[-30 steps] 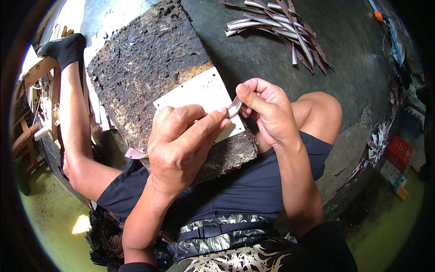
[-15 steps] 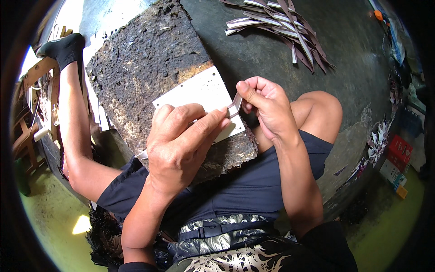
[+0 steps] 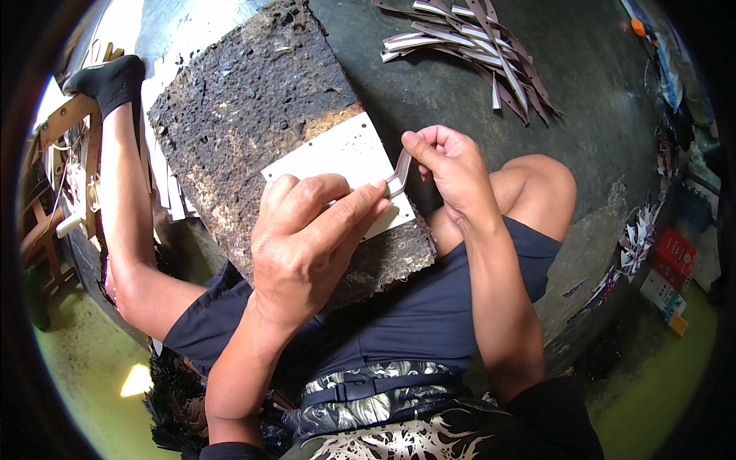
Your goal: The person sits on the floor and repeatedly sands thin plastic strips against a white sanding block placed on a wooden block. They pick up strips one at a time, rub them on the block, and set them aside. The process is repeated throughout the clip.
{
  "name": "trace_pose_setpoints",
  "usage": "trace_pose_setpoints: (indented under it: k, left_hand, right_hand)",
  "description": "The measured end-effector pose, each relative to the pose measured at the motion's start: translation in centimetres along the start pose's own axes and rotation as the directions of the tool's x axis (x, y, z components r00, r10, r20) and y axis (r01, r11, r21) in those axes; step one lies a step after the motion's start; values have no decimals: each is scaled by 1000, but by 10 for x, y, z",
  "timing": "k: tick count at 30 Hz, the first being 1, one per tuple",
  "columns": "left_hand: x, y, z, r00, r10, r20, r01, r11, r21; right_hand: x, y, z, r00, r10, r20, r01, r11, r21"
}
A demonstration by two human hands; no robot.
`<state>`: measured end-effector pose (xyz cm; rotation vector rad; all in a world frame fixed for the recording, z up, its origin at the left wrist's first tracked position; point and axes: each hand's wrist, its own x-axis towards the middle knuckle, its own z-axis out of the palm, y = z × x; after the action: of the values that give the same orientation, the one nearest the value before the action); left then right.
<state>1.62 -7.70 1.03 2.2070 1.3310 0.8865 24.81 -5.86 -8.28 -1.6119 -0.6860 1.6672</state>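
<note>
A narrow pale strip [image 3: 399,178] lies across a white plate [image 3: 337,149] with small dark holes. My left hand [image 3: 303,238] presses the strip onto the plate, index finger extended and the other fingers curled under. Its far left part is hidden beneath that hand. My right hand [image 3: 452,169] pinches the strip's right end between thumb and fingers, holding it bent up beyond the plate's right edge. The plate rests on a thick, rough, dark block [image 3: 245,92] lying in front of me.
On the dark floor at the upper right lies a pile of brown and white strips [image 3: 491,50]. Wooden frame pieces [image 3: 69,123] stand at the far left. Scraps [image 3: 638,234] and a red packet [image 3: 675,257] lie at the right. My legs stretch around the block.
My right hand has tilted slightly, and more of the strip's bent-up end shows. My left hand stays pressed in nearly the same place.
</note>
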Motion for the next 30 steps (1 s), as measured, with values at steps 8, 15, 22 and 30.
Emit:
trace_pose_setpoints:
  k: [8,15,22,30]
  left_hand:
    - [1,0,1,1000,-6,-11,6,1000,-13]
    - [1,0,-1,1000,-8,-1,8,1000,-1]
    - [1,0,0,1000,-6,-2,6,1000,3]
    - [1,1,0,1000,-4,-13,4,1000,-12]
  right_hand:
    - [14,4,5,984,-93,-151,36,938,-344]
    - [24,4,5,957,-185,-224,11,792,-610]
    - [32,4,4,922,-304,-240,16,648,-761]
    - [40,-8,-1,906,-325,-273,-71,516,-853]
